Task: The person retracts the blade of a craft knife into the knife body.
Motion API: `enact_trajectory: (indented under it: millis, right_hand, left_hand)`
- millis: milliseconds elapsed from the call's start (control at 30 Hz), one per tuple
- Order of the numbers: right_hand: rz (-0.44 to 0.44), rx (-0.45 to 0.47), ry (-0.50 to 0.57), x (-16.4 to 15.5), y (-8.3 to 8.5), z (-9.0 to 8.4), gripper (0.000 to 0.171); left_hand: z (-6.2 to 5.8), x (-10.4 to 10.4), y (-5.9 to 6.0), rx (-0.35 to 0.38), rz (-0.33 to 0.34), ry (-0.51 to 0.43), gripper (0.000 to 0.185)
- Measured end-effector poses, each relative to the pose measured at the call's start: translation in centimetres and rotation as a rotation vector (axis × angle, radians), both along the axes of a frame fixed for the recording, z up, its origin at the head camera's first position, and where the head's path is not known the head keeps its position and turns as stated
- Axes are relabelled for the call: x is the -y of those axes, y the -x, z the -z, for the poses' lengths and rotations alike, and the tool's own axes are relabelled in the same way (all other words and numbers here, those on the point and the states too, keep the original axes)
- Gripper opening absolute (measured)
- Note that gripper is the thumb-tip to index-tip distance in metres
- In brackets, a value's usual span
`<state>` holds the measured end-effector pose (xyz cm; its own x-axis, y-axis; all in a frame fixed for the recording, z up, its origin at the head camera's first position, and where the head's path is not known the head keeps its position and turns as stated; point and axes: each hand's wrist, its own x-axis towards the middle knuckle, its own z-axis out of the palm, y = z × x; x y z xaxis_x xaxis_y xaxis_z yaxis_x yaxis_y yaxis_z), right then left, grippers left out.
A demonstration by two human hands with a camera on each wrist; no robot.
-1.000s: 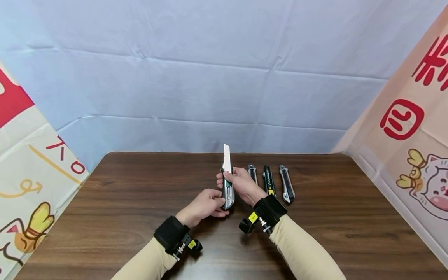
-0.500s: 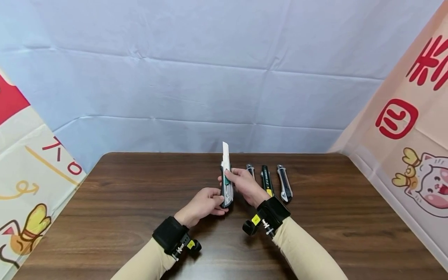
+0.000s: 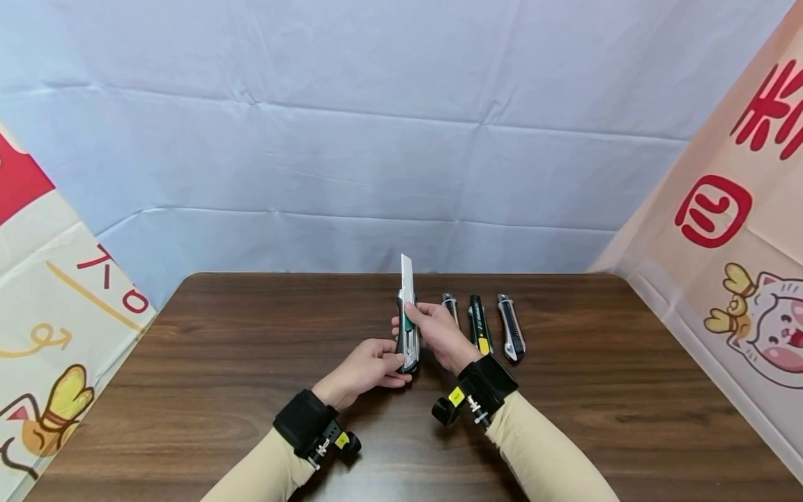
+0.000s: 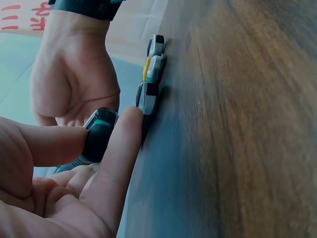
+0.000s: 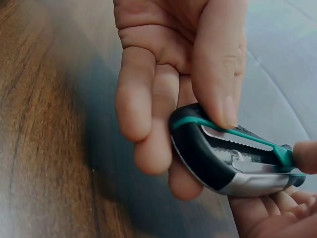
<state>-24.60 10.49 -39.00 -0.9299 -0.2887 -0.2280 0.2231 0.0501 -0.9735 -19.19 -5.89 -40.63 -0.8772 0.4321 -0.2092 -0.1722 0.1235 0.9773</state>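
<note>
A utility knife (image 3: pixel 411 343), silver and black with a green slider, is held upright in the middle of the head view. Its long blade (image 3: pixel 407 277) sticks out at the top, pointing away from me. My left hand (image 3: pixel 365 367) pinches the tail end of the handle between thumb and fingers, also plain in the left wrist view. Higher up the handle, my right hand (image 3: pixel 444 336) grips the knife, fingers behind it. In the right wrist view, the right thumb (image 5: pixel 306 156) touches the green slider (image 5: pixel 283 155). The blade is out of sight there.
Three more utility knives lie in a row to the right: a silver-and-black one (image 3: pixel 449 307) partly behind the right hand, a dark green one with yellow (image 3: pixel 479 324), and another silver-and-black one (image 3: pixel 512 329). The brown wooden table (image 3: pixel 251 314) ends before a pale cloth backdrop (image 3: pixel 314 160).
Both hands keep their hold on the knife, almost in place. The right thumb sits slightly farther up the handle. The blade's glare has dimmed, and the head view has shifted a little.
</note>
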Motion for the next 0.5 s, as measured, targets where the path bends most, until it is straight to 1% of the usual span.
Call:
enact_trajectory:
  millis: [233,500]
  right_hand:
    - [0.001,-0.014,-0.014,0.06,0.11,0.29,0.044]
    - [0.033,-0.036,-0.034,0.35,-0.12,0.39,0.036]
  left_hand:
    - [0.08,-0.27,-0.03,-0.013,-0.003,0.015,0.03]
    - [-0.08,-0.22,-0.2,-0.018,-0.003,0.035,0.029]
